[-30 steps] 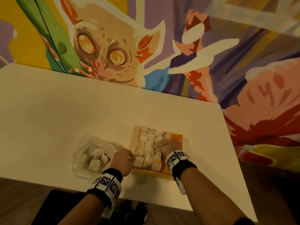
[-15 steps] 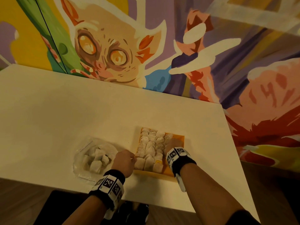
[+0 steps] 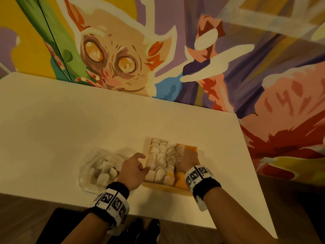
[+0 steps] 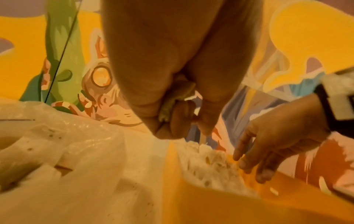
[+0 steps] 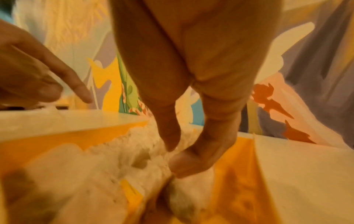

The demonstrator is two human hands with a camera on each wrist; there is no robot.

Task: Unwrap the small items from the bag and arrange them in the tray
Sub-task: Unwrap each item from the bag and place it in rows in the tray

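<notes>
On the table stands an orange tray (image 3: pixel 190 148) holding rows of white unwrapped pieces (image 3: pixel 161 155). My right hand (image 3: pixel 186 158) is inside it, fingers pointing down. In the right wrist view its fingertips (image 5: pixel 182 168) press on a white piece (image 5: pixel 188 188) at the right end of the rows. My left hand (image 3: pixel 135 166) sits by the tray's left edge with a crumpled wrapper (image 4: pixel 180 97) gripped in its curled fingers and one finger sticking out. Left of it lies the clear plastic bag (image 3: pixel 95 162) with several wrapped items inside.
The white table (image 3: pixel 70 124) stretches far to the left and back. A painted mural wall (image 3: pixel 123 59) closes off its far side. The table's near edge runs just under my wrists, and its right edge lies a little beyond the tray.
My left hand has loosened from a tight fist, with a finger now reaching toward the tray. The right hand has shifted slightly deeper among the pieces.
</notes>
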